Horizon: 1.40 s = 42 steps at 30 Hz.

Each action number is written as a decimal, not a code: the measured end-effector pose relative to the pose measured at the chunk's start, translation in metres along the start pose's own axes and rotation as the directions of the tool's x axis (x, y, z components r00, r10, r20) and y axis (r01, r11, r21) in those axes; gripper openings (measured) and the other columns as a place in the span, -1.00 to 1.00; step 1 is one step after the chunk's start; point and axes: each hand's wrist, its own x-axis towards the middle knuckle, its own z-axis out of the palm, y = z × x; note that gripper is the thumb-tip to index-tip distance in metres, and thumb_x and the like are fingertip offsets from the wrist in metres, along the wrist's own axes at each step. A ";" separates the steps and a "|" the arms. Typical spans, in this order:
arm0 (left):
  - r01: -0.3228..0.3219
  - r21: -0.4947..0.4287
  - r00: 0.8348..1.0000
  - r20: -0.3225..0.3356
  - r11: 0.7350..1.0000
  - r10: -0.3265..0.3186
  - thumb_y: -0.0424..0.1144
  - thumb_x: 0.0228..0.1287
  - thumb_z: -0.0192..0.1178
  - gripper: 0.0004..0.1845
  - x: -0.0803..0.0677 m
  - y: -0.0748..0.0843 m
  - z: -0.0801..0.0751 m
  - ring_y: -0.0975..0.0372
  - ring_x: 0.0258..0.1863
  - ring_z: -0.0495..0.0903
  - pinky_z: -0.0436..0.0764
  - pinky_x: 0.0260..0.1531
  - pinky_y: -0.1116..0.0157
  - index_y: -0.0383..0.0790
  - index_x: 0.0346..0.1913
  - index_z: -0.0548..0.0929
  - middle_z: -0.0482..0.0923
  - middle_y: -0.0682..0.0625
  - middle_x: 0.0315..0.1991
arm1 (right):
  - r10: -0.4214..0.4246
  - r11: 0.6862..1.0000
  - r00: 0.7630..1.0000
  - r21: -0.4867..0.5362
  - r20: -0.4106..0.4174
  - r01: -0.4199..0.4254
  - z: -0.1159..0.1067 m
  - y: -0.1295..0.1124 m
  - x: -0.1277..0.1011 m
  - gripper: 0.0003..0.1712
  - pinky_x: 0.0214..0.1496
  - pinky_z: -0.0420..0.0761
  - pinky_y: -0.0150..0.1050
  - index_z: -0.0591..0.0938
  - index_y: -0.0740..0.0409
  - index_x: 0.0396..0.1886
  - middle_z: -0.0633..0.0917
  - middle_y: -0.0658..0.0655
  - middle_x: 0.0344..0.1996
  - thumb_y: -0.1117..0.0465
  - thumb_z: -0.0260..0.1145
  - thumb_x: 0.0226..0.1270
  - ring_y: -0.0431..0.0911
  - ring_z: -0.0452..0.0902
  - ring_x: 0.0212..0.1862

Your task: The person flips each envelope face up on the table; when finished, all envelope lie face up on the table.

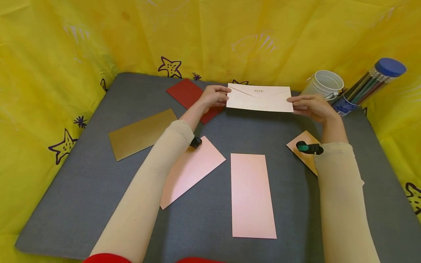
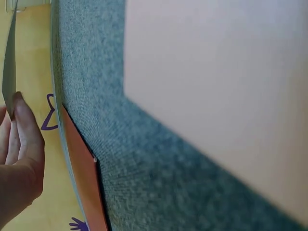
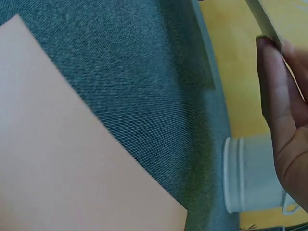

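A pale envelope (image 1: pixel 260 98) with a pointed flap and small printing is held level above the far part of the table. My left hand (image 1: pixel 213 96) pinches its left end, and my right hand (image 1: pixel 310 106) pinches its right end. In the left wrist view the envelope (image 2: pixel 9 62) shows edge-on beside the left hand (image 2: pixel 21 154). The right wrist view has the right hand (image 3: pixel 286 110) with thumb and fingers on the envelope's edge (image 3: pixel 263 19). Beneath the left hand lies a red envelope (image 1: pixel 185 93), partly covered by that hand.
Flat on the grey table (image 1: pixel 197 233) lie a gold envelope (image 1: pixel 144 135), a pink envelope (image 1: pixel 194 171) partly under the left sleeve, another pink envelope (image 1: pixel 252 197), and an orange-tan one (image 1: pixel 297 140) behind the right sleeve. A white bucket (image 1: pixel 325 82) and a cup of pencils (image 1: pixel 345 104) stand at back right.
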 end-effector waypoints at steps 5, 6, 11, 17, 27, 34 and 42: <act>0.024 -0.026 0.999 -0.027 0.999 -0.025 -0.43 0.28 0.24 -0.50 0.002 -0.001 0.005 0.24 -0.26 0.62 0.68 -0.35 0.42 -0.14 0.28 0.52 0.55 -0.12 0.23 | 0.004 1.000 0.999 0.013 0.035 -0.005 0.001 0.005 0.002 -0.66 -0.16 0.73 -0.37 0.74 0.12 -0.04 0.72 -0.03 -0.19 0.49 0.15 0.40 -0.17 0.72 -0.27; 0.033 -0.034 0.999 -0.037 0.999 -0.034 -0.44 0.27 0.24 -0.47 0.002 -0.001 0.007 0.24 -0.27 0.61 0.66 -0.39 0.44 -0.14 0.31 0.48 0.55 -0.12 0.25 | 0.003 1.000 1.000 0.003 0.030 -0.003 0.001 0.007 0.002 -0.64 -0.16 0.73 -0.37 0.71 0.12 -0.01 0.69 -0.01 -0.20 0.52 0.16 0.38 -0.17 0.72 -0.28; 0.075 -0.080 0.991 -0.107 0.994 -0.083 -0.47 0.24 0.25 -0.42 0.000 0.000 0.018 0.29 -0.39 0.58 0.70 -0.28 0.39 -0.32 0.31 0.33 0.55 -0.23 0.17 | 0.020 1.000 0.999 -0.022 -0.027 -0.020 0.001 0.009 0.002 -0.57 -0.17 0.74 -0.35 0.52 0.12 0.11 0.62 0.02 -0.24 0.55 0.22 0.30 -0.15 0.71 -0.29; 0.069 -0.043 0.977 -0.201 0.997 -0.076 -0.49 0.16 0.27 -0.57 -0.001 -0.002 0.031 0.35 -0.58 0.49 0.69 0.03 0.23 -0.47 0.12 0.54 0.48 0.01 -0.41 | 0.111 0.993 0.993 0.042 -0.041 -0.109 0.000 0.011 0.006 -0.51 -0.18 0.74 -0.34 0.30 0.10 0.17 0.66 0.00 -0.30 0.54 0.17 0.35 -0.16 0.73 -0.32; 0.111 0.187 0.968 -0.241 0.976 -0.064 -0.46 0.16 0.21 -0.56 0.003 -0.003 0.043 0.16 0.00 0.44 0.45 -0.31 0.41 -0.21 0.15 0.67 0.56 -0.07 0.23 | 0.254 0.964 0.965 0.094 -0.067 -0.248 0.003 0.013 0.013 -0.59 -0.15 0.72 -0.42 0.35 0.14 0.19 0.68 -0.03 -0.40 0.43 0.17 0.41 -0.22 0.73 -0.33; 0.082 0.191 0.981 -0.190 0.978 -0.045 -0.45 0.23 0.13 -0.49 0.003 -0.003 0.043 0.13 0.11 0.44 0.44 -0.17 0.38 -0.28 0.28 0.54 0.48 -0.13 0.33 | 0.256 0.957 0.957 0.172 -0.138 -0.232 0.007 0.012 0.016 -0.82 -0.18 0.71 -0.43 0.55 0.10 -0.20 0.68 0.00 -0.48 0.46 0.18 0.37 -0.22 0.72 -0.38; 0.011 0.210 1.000 -0.020 0.978 -0.007 -0.46 0.31 0.03 -0.46 0.005 -0.004 0.041 0.15 0.25 0.37 0.36 0.07 0.40 -0.35 0.38 0.40 0.42 -0.14 0.34 | 0.225 0.974 0.949 0.040 -0.221 -0.222 0.010 0.014 0.016 -0.77 -0.18 0.68 -0.50 0.53 0.09 -0.03 0.64 -0.14 -0.49 0.38 0.24 0.37 -0.32 0.65 -0.37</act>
